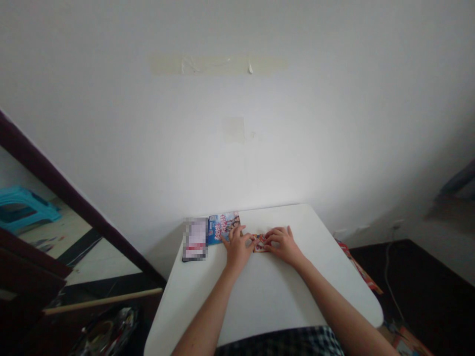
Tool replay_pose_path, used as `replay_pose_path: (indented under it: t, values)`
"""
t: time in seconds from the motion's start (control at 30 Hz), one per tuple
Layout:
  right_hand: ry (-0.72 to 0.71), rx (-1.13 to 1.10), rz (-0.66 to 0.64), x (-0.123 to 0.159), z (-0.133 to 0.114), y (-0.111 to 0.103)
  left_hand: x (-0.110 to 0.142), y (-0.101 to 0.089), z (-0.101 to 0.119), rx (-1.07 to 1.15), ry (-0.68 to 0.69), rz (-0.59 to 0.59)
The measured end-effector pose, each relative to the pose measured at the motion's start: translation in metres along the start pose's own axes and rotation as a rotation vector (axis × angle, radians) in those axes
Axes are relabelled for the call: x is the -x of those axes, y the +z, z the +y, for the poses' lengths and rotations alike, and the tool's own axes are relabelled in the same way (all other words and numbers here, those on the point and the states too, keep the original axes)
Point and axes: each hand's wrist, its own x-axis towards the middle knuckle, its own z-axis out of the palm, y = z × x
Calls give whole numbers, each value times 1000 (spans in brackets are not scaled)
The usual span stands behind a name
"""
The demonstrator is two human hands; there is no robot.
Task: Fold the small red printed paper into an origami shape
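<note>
Between my hands, a small printed paper piece (260, 247) in orange, red and white lies on the white table (274, 291). The thumb and fingers of my left hand (237, 245) pinch its left side. My right hand (282, 243) grips the right side with bent fingers. Whether the piece is folded paper or a flat packet is too small to tell. Beside my left hand, and partly under its fingers, lies a blue printed leaflet (215, 231) with red and white lettering and pictured figures.
Left of the leaflet, a blurred-out flat object (196, 239) with a dark edge sits near the table's edge. The white wall (237, 168) meets the table's far side. A mirror on the left reflects a blue stool (25, 207). Dark flooring and a cable (388, 269) are at right.
</note>
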Motion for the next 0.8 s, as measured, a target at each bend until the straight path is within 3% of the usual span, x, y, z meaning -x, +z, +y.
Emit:
replay_pose_path:
  t: [0.5,0.8]
  values:
    - [33,-73,-15,-3,11,6,-4,-14,-8,-28,42,-178]
    - [35,-47,-38,-3,15,9,-2,-12,-7,-60,63,-204]
